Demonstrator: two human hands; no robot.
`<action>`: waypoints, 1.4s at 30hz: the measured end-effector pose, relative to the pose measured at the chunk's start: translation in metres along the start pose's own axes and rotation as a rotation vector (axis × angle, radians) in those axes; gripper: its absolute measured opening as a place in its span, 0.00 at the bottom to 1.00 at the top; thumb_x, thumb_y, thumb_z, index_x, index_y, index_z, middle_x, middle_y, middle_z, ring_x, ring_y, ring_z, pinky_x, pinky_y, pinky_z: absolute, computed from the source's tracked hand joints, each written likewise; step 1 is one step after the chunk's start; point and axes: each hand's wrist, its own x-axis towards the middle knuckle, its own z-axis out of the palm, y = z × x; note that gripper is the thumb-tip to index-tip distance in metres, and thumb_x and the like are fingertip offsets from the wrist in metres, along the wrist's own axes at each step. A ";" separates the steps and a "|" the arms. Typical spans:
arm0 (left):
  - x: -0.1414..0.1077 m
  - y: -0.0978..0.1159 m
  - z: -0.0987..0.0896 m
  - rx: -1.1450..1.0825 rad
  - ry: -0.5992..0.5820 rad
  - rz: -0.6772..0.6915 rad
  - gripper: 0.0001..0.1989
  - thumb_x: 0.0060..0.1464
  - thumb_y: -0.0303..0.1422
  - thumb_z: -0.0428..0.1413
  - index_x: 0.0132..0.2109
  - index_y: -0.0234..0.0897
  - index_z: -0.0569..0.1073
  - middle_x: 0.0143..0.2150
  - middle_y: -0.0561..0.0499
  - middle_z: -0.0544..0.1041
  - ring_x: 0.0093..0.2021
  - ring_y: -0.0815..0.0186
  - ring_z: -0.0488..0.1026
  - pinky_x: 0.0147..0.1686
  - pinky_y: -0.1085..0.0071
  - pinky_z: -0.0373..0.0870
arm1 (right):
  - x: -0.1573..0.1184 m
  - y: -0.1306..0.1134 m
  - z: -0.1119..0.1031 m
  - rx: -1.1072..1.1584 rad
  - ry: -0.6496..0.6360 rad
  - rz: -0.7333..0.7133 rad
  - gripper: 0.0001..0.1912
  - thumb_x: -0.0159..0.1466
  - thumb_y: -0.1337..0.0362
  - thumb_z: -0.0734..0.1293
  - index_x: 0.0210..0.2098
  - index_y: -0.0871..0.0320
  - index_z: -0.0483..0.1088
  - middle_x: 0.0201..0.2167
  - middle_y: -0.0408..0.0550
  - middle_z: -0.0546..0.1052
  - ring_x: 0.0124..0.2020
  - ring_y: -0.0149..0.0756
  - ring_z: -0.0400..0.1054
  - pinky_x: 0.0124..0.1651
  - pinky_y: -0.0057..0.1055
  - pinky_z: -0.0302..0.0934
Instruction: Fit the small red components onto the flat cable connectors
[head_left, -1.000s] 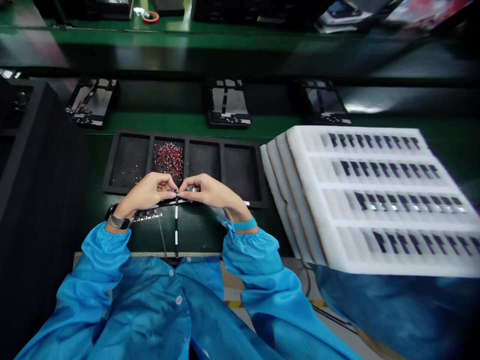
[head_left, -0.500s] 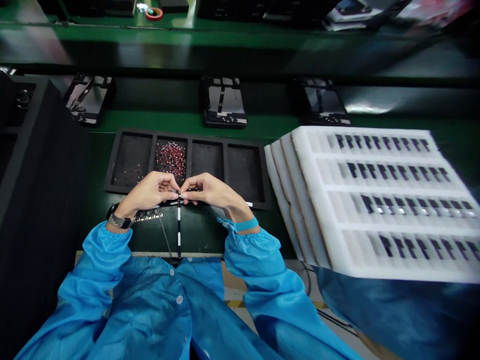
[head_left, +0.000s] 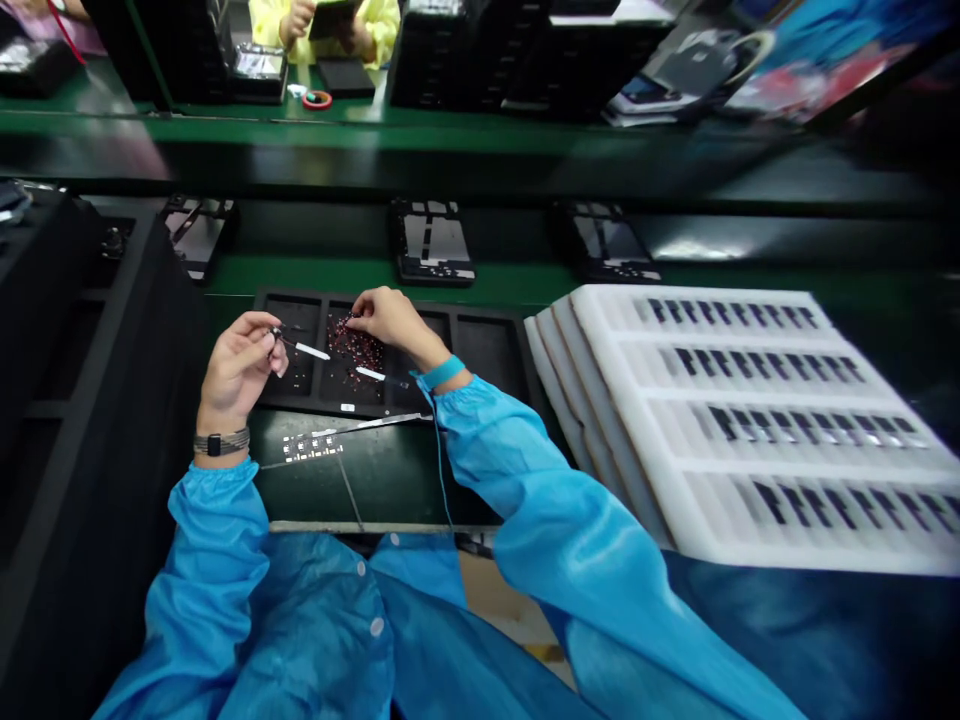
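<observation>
My left hand [head_left: 244,365] pinches a thin dark strip with a white section [head_left: 312,351], held over the left part of the black compartment tray [head_left: 487,350]. Over the tray's second compartment, my right hand [head_left: 390,322] has its fingertips together at the pile of small red parts [head_left: 356,348]; whether they grip one is too small to tell. A tweezer-like tool [head_left: 382,377] with a white section lies across the tray below that hand. Just in front of the tray is a sheet of small boards [head_left: 313,446] on the green table.
White foam trays [head_left: 637,400] with rows of dark parts are stacked at the right. A tall black tray stack [head_left: 112,380] stands at the left. Device housings [head_left: 433,243] lie behind the black tray. Across the bench, a person's hands [head_left: 298,20] hold a dark object.
My hands have parted. The left one moved left with the strip; the right one moved up to the red parts. The view shifted, showing more of the far bench.
</observation>
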 end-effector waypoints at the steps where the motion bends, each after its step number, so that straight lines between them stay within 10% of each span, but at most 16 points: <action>1: 0.001 0.000 -0.002 -0.022 0.024 0.017 0.20 0.45 0.37 0.75 0.42 0.37 0.77 0.26 0.56 0.73 0.23 0.72 0.68 0.25 0.75 0.69 | 0.003 0.000 0.004 -0.044 -0.001 -0.001 0.07 0.62 0.64 0.78 0.40 0.58 0.82 0.36 0.52 0.82 0.41 0.46 0.73 0.46 0.39 0.62; 8: 0.002 0.000 -0.007 -0.064 0.058 -0.001 0.17 0.48 0.34 0.73 0.43 0.38 0.77 0.27 0.55 0.73 0.25 0.71 0.69 0.26 0.75 0.67 | -0.004 0.006 0.020 0.025 0.099 -0.109 0.04 0.66 0.67 0.74 0.33 0.57 0.80 0.38 0.52 0.80 0.44 0.45 0.71 0.52 0.40 0.61; 14: 0.005 -0.004 -0.008 -0.083 0.141 -0.008 0.16 0.48 0.33 0.71 0.42 0.38 0.76 0.28 0.55 0.73 0.25 0.72 0.67 0.26 0.75 0.66 | -0.011 0.013 0.005 0.524 0.184 -0.085 0.05 0.67 0.63 0.70 0.34 0.57 0.72 0.31 0.49 0.80 0.34 0.38 0.74 0.43 0.35 0.65; 26: 0.012 -0.015 -0.013 -0.189 0.285 0.045 0.08 0.56 0.26 0.67 0.40 0.38 0.76 0.31 0.53 0.75 0.31 0.70 0.74 0.31 0.75 0.71 | -0.060 0.007 0.009 0.967 -0.029 -0.071 0.21 0.59 0.52 0.78 0.44 0.58 0.73 0.38 0.51 0.85 0.27 0.31 0.73 0.28 0.29 0.62; 42: 0.013 -0.020 -0.004 -0.142 0.341 0.140 0.13 0.52 0.29 0.71 0.40 0.42 0.75 0.37 0.52 0.80 0.34 0.68 0.74 0.33 0.73 0.70 | -0.091 0.007 0.012 1.047 0.001 0.035 0.20 0.55 0.49 0.81 0.34 0.59 0.79 0.32 0.51 0.85 0.26 0.34 0.75 0.25 0.27 0.62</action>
